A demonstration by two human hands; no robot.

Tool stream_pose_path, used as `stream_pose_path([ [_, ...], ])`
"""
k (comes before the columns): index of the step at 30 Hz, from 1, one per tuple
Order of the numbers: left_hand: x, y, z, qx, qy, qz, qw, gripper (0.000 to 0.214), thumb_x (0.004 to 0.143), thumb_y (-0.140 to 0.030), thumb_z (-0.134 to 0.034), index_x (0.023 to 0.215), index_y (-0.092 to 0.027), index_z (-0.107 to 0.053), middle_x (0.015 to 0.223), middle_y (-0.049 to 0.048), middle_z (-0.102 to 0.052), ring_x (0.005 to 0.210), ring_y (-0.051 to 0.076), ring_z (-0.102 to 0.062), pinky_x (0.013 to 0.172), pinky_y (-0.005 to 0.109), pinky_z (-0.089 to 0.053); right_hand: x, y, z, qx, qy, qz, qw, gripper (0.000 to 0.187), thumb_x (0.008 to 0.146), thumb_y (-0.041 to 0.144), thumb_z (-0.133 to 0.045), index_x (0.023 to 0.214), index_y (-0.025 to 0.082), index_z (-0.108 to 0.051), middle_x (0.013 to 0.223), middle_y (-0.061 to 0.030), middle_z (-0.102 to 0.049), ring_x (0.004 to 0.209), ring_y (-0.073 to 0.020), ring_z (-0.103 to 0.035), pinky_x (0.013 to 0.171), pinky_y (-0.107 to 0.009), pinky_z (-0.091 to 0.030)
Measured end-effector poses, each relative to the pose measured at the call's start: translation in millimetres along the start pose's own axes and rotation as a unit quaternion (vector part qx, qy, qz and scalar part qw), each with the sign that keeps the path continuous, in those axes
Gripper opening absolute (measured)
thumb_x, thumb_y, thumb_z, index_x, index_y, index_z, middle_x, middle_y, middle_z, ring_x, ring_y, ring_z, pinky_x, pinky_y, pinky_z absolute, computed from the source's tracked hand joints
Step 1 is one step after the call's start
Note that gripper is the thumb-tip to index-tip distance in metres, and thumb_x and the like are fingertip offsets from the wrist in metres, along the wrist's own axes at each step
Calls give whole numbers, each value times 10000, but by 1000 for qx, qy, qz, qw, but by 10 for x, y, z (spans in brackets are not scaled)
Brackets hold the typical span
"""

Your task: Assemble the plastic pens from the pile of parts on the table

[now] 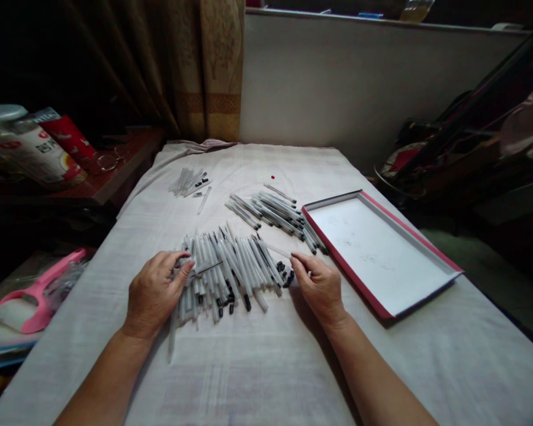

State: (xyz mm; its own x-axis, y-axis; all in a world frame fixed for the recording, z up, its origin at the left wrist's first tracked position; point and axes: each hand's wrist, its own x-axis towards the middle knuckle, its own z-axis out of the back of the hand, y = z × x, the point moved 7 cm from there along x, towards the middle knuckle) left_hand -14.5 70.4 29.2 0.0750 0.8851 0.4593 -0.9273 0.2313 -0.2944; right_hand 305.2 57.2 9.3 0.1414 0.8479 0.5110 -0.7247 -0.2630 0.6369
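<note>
My left hand (153,291) is closed in a pinch at the left side of a large pile of pen parts (222,269). From its fingertips a thin dark pen refill (208,268) points right across the pile. My right hand (318,289), at the pile's right side, pinches the end of a translucent pen barrel (276,250) that points left. Small black caps (288,278) lie beside the right fingers, and more are scattered along the pile's front. Behind the right hand lies a heap of pens with dark ends (278,213).
A shallow red-edged box lid (382,254) with a white inside lies on the right. A smaller group of clear barrels (186,181) lies at the back left, and a tiny red piece (272,177) at the back. A pink tape dispenser (39,293) stands off the left edge.
</note>
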Motion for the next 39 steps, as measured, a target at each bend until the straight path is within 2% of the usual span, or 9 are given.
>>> stream_pose_path([
  [5,-32,-68,-19,-2,-18,-81,997,376,991,-487,-406,1083,-225,-660,979,55,-692,926,221,-644,826,340,-490,-66,93,-82,-53,70,26,996,257,943,294,-547,881,195,-776,846,-78,-781,769,-198,-724,746,-293,-530],
  [10,-36,-64,40,-16,-41,-87,995,310,993,-434,-439,1062,-224,-657,966,48,-686,902,210,-641,798,330,-488,-28,65,-65,-63,74,17,995,270,950,300,-539,839,197,-763,826,-64,-758,762,-186,-705,734,-279,-506],
  [15,-38,-39,73,-23,-54,-88,994,293,997,-409,-441,1042,-217,-657,960,52,-690,898,210,-640,798,331,-488,240,-20,-47,-130,86,14,988,232,931,284,-547,923,199,-762,919,-69,-760,802,-199,-706,730,-288,-500],
  [20,-38,-45,85,-25,-70,-98,992,268,1000,-372,-447,1021,-209,-659,942,50,-687,881,202,-637,792,319,-489,574,-156,-79,-310,150,-72,936,301,917,278,-546,1164,199,-698,1080,-118,-729,857,-256,-706,695,-330,-493],
  [23,-38,-68,88,-30,-75,-107,991,261,998,-362,-449,1019,-209,-659,932,47,-690,876,201,-636,795,320,-492,662,-209,-151,-363,203,-102,904,281,926,303,-540,1138,193,-690,1083,-145,-724,889,-279,-709,703,-343,-492],
  [26,-37,-88,101,-32,-81,-115,990,232,992,-335,-463,1029,-210,-656,923,45,-688,861,200,-636,786,319,-495,683,-254,-176,-371,218,-109,896,252,942,317,-523,1058,180,-699,1062,-161,-730,890,-286,-710,703,-346,-488],
  [30,-50,-139,153,-36,-98,-126,986,186,974,-279,-498,1060,-209,-647,946,52,-685,882,204,-638,796,327,-505,614,-218,-53,-297,159,-99,936,255,945,309,-508,1007,180,-719,1001,-144,-752,842,-275,-711,699,-342,-484],
  [34,-93,-307,231,-49,-122,-152,980,242,942,-252,-552,1173,-228,-618,1055,73,-663,985,222,-637,882,363,-515,373,104,12,-63,134,-28,989,238,932,303,-509,893,195,-718,806,-62,-754,738,-199,-696,690,-282,-488],
  [39,-147,-537,243,-40,-115,-199,972,399,926,-277,-597,1319,-252,-528,1305,126,-577,1195,272,-573,987,423,-474,16,560,-165,134,227,42,964,284,962,302,-473,790,190,-669,673,-17,-688,598,-133,-618,587,-230,-461],
])
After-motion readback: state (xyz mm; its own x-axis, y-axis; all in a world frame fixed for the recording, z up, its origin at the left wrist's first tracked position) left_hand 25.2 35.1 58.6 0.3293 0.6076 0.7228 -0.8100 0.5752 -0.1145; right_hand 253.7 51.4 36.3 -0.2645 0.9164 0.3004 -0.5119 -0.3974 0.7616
